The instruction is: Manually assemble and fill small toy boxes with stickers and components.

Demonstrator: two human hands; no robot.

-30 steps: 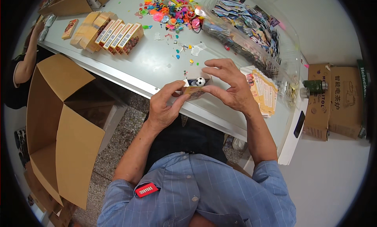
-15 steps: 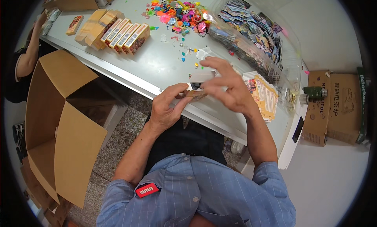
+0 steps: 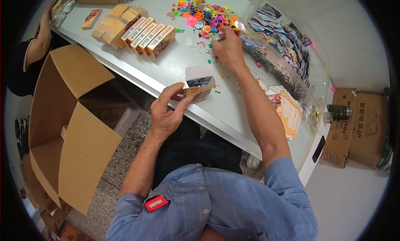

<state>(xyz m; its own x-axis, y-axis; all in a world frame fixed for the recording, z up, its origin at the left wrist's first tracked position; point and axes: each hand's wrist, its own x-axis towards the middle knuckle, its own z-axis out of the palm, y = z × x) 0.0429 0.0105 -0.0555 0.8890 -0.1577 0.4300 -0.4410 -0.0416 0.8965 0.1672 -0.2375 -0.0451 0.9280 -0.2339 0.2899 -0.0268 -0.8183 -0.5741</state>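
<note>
My left hand (image 3: 168,111) grips a small printed carton (image 3: 201,91) between thumb and fingers at the table's near edge. Its top flap stands up, and dark cards show inside the mouth. Further out, my right hand (image 3: 230,51) reaches to the near right side of a heap of small colourful plastic toys (image 3: 204,16). Its thumb and forefinger look apart, with nothing visible between them; the other fingers are partly hidden.
Filled cartons (image 3: 161,41) stand in a row at the back left. A clear plastic bin (image 3: 266,54) of cards (image 3: 287,45) and flattened cartons (image 3: 291,116) lie right. A large open cardboard box (image 3: 89,157) stands left of me. Another person's arm (image 3: 39,43) shows far left.
My right hand has left the carton and moved forward to the toy heap. My left hand still holds the carton, whose raised flap and opening now show plainly. The view has shifted slightly.
</note>
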